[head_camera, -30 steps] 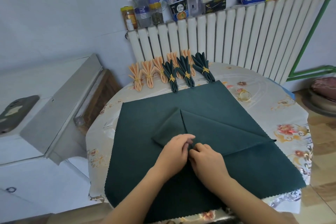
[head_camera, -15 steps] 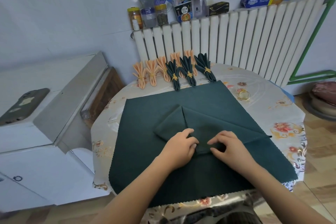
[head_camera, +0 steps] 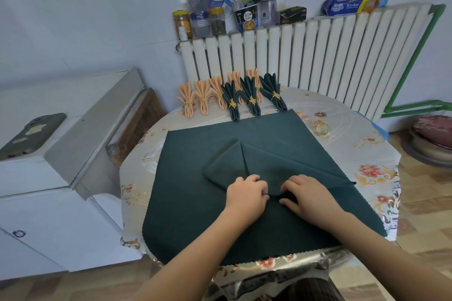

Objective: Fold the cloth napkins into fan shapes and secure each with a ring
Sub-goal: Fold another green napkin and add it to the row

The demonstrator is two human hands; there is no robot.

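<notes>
Both bare forearms stretched forward from bottom edge, converging toward centre. Left hand (head_camera: pixel 247 197) held knuckles-up, fingers curled under, cloth fold pinched. Right hand (head_camera: pixel 309 195) set just beside it, palm down, fingers bent, thumb tucked low, same fold gripped. Hands kept close, not touching.

There is one wide-angle view, taken from the person's head and looking forward and down over a round table (head_camera: pixel 367 154), close enough that both forearms enter from the bottom edge. It faces a white radiator (head_camera: pixel 318 56) against the far wall, with a white cabinet (head_camera: pixel 49 178) at the left edge. Straight lines bow toward the borders.
</notes>
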